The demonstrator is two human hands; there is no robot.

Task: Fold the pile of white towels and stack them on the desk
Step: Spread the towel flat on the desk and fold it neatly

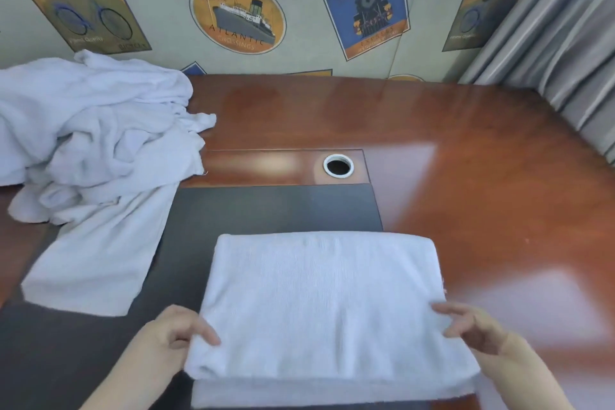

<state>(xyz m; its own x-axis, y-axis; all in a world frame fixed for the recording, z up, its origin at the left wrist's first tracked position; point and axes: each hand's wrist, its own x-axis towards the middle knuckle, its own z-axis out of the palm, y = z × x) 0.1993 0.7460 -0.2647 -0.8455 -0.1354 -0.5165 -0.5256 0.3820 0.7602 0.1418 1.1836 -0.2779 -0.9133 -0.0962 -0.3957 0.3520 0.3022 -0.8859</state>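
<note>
A folded white towel [326, 303] lies flat at the near edge of the desk [482, 176], partly on the dark desk pad [276, 206]. A lower layer sticks out at its near edge. My left hand [173, 333] grips the towel's near left corner, thumb on top. My right hand [472, 326] holds the near right edge, fingers on the cloth. A loose pile of white towels [93, 130] is heaped at the far left, with one towel [96, 266] trailing flat toward me.
A round cable hole [338, 166] with a white rim sits in the desk's centre panel. A wall with travel pictures [238, 13] closes the far side. Grey curtains [565, 43] hang at the right.
</note>
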